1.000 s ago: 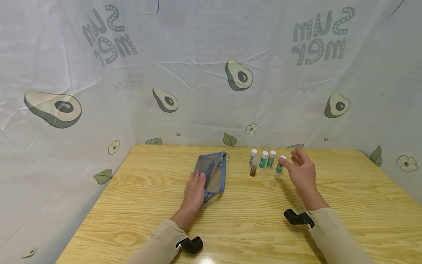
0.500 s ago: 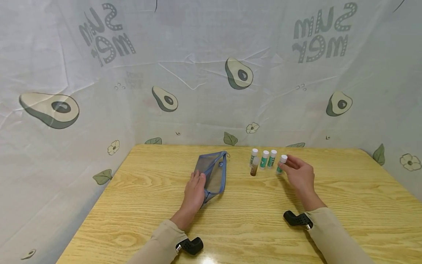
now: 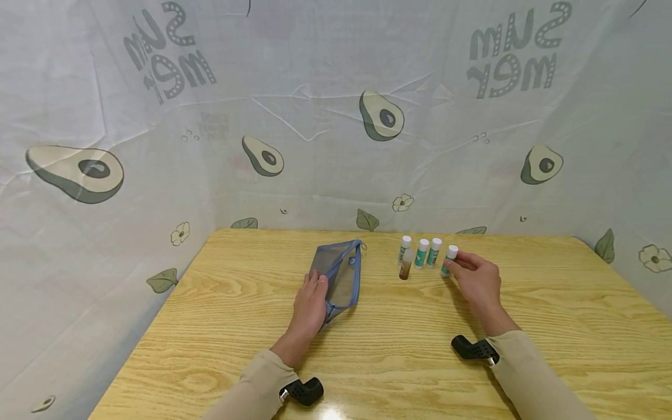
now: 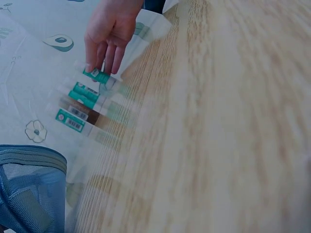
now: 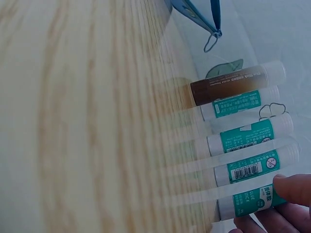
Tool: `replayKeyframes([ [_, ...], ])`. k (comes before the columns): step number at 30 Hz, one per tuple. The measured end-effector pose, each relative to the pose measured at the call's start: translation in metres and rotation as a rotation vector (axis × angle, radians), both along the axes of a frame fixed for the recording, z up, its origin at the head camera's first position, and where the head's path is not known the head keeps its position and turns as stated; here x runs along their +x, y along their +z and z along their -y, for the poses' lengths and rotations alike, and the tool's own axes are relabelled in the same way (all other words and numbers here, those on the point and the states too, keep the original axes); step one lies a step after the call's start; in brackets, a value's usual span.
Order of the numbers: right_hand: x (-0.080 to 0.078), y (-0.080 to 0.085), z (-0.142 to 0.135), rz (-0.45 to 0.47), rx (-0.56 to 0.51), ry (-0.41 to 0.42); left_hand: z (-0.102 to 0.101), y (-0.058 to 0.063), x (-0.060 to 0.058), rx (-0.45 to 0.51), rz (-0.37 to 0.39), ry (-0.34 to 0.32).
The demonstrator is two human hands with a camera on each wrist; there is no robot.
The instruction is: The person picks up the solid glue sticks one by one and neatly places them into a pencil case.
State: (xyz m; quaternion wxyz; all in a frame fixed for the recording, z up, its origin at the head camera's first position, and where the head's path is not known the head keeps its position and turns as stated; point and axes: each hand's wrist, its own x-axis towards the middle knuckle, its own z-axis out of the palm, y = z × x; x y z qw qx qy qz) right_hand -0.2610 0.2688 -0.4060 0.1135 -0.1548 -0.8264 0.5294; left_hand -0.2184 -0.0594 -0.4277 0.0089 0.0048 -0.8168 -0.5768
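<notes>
In the head view my left hand [image 3: 311, 303] holds the near left side of a blue mesh zipper pouch [image 3: 343, 286]. The pouch's mouth gapes open; in the left wrist view its zipper edge [image 4: 31, 153] shows at lower left. My right hand [image 3: 479, 283] pinches the rightmost green-labelled glue stick [image 3: 450, 261] between thumb and fingers, and that stick stands upright on the table. Beside it stand several more white-capped green glue sticks [image 3: 422, 255], plus a brown glue stick [image 3: 405, 266] in front of the leftmost one.
The wood-grain table [image 3: 388, 361] extends around both hands. A pale printed cloth [image 3: 315, 192] hangs behind it and along its sides. A black wrist device [image 3: 303, 391] sits at the left cuff, with another black device [image 3: 475, 349] at the right.
My right hand has lowered onto the rightmost glue stick and its fingers have closed around it. The left hand and pouch stay in place.
</notes>
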Motion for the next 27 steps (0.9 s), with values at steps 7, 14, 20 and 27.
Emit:
replayKeyframes([
  [7,-0.0005,-0.0003,-0.0012,0.007,0.011,-0.017,0.0002,0.0016,0.0003,-0.001,-0.003,-0.010],
  [14,-0.0003,-0.0001,-0.0040,-0.004,0.000,-0.036,-0.0007,0.0014,0.0014,0.006,0.004,-0.013],
  [20,0.0010,0.0020,-0.0056,-0.023,-0.016,-0.026,-0.0011,0.0027,0.0015,0.002,-0.003,-0.021],
  [27,0.0010,0.0086,-0.0034,-0.062,-0.091,-0.030,-0.0003,0.0032,0.0021,0.002,-0.015,-0.026],
])
